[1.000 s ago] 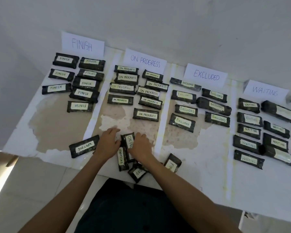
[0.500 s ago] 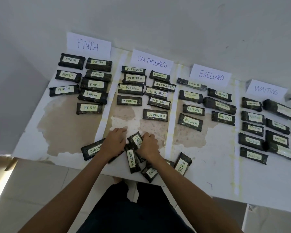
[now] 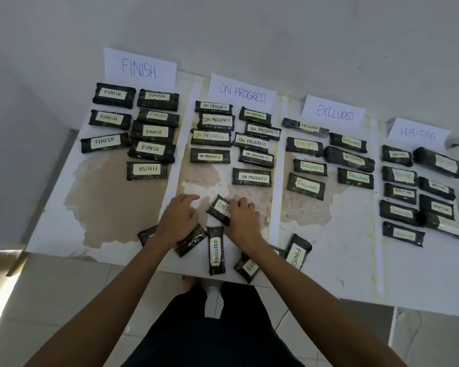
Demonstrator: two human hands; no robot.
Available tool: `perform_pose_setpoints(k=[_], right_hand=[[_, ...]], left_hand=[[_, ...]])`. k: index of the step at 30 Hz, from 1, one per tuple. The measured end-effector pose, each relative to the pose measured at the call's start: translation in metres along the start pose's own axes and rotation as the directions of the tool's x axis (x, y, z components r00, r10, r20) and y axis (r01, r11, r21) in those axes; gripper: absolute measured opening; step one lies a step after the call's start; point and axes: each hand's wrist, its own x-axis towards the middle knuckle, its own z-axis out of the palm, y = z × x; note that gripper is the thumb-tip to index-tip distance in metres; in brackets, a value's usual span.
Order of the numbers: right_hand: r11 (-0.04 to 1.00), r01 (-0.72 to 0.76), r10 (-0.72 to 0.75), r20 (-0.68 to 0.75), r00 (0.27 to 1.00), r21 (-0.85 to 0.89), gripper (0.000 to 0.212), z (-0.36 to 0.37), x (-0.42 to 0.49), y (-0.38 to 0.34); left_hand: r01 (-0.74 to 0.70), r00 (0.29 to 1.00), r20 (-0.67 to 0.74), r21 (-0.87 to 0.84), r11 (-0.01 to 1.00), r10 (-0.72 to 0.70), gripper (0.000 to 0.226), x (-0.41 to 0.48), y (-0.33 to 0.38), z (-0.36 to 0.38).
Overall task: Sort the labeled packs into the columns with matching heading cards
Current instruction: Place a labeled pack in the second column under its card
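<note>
Four heading cards stand along the back: FINISH (image 3: 139, 67), ON PROGRESS (image 3: 241, 92), EXCLUDED (image 3: 334, 112) and WAITING (image 3: 418, 133). Several labeled dark packs lie in a column under each. Near the front edge, my right hand (image 3: 243, 219) has its fingers curled over a tilted ON PROGRESS pack (image 3: 219, 207). My left hand (image 3: 180, 218) lies flat, fingers forward, across a dark pack (image 3: 190, 243) whose label is hidden. Loose beside them are an EXCLUDED pack (image 3: 216, 250), a pack with a partly covered label (image 3: 249, 267) and a FINISH pack (image 3: 297, 251).
The white table (image 3: 329, 260) has worn brown patches and pale strips dividing the columns. A grey wall rises right behind the heading cards. The tiled floor and my legs show below the front edge.
My left hand has slid over the pack labeled WAITING, covering its label. My right hand has pushed the ON PROGRESS pack a little forward, away from the EXCLUDED pack.
</note>
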Motion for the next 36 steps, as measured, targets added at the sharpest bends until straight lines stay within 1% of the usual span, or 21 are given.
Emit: perform_pose_setpoints(k=[3, 5, 9, 12, 15, 18, 23, 25, 27, 29, 30, 33, 34, 36], right_hand=[[0.996, 0.091, -0.090, -0.070, 0.993, 0.013, 0.054, -0.023, 0.032, -0.007], [0.987, 0.159, -0.160, -0.090, 0.983, -0.015, 0.056, -0.036, 0.057, -0.014], [0.968, 0.248, -0.250, -0.062, 0.966, -0.044, 0.054, -0.041, 0.100, -0.029], [0.953, 0.300, -0.301, -0.011, 0.954, -0.052, 0.052, -0.035, 0.118, -0.036], [0.945, 0.319, -0.317, 0.037, 0.948, -0.071, 0.050, -0.026, 0.124, -0.037], [0.949, 0.313, -0.313, 0.019, 0.950, -0.032, 0.053, -0.018, 0.123, -0.035], [0.943, 0.333, -0.333, 0.007, 0.943, -0.017, 0.060, -0.025, 0.112, -0.035], [0.953, 0.299, -0.299, -0.007, 0.954, 0.054, 0.058, -0.030, 0.095, -0.037], [0.953, 0.236, -0.238, -0.012, 0.971, 0.190, 0.054, -0.029, 0.068, -0.038], [0.939, 0.152, -0.170, 0.035, 0.985, 0.308, 0.051, -0.023, 0.036, -0.035], [0.940, 0.100, -0.133, 0.083, 0.988, 0.325, 0.052, -0.019, 0.019, -0.033], [0.968, -0.084, 0.022, 0.257, 0.966, 0.235, 0.068, 0.001, -0.020, -0.029], [0.973, -0.113, 0.053, 0.282, 0.958, 0.199, 0.072, 0.007, -0.030, -0.028], [0.980, -0.107, 0.059, 0.270, 0.961, 0.168, 0.071, 0.017, -0.043, -0.029]], left_hand=[[0.015, 0.997, -0.074, 0.032, 0.999, -0.012, 0.040, 0.014, -0.006, -0.017], [0.019, 0.994, -0.106, 0.052, 0.998, -0.014, 0.038, 0.026, -0.010, -0.026], [0.017, 0.997, -0.074, 0.100, 0.995, -0.009, 0.038, 0.048, -0.023, -0.036], [-0.003, 0.998, -0.059, 0.119, 0.993, 0.010, 0.040, 0.057, -0.028, -0.038], [-0.040, 0.997, -0.056, 0.151, 0.988, 0.049, 0.039, 0.060, -0.029, -0.037], [-0.085, 0.993, -0.061, 0.169, 0.982, 0.096, 0.037, 0.057, -0.030, -0.034], [-0.086, 0.990, -0.100, 0.131, 0.988, 0.099, 0.037, 0.037, -0.025, -0.033], [-0.086, 0.990, -0.103, 0.106, 0.991, 0.097, 0.039, 0.023, -0.021, -0.033], [-0.071, 0.992, -0.100, 0.082, 0.994, 0.080, 0.040, 0.005, -0.018, -0.029], [-0.067, 0.992, -0.099, 0.068, 0.995, 0.074, 0.039, -0.014, -0.016, -0.022], [-0.065, 0.993, -0.095, 0.064, 0.996, 0.071, 0.038, -0.023, -0.015, -0.018], [-0.049, 0.997, -0.061, 0.067, 0.997, 0.053, 0.037, -0.045, -0.016, -0.007], [-0.043, 0.998, -0.050, 0.069, 0.997, 0.046, 0.037, -0.051, -0.017, -0.003], [-0.034, 0.999, -0.033, 0.081, 0.996, 0.037, 0.038, -0.059, -0.018, 0.004]])
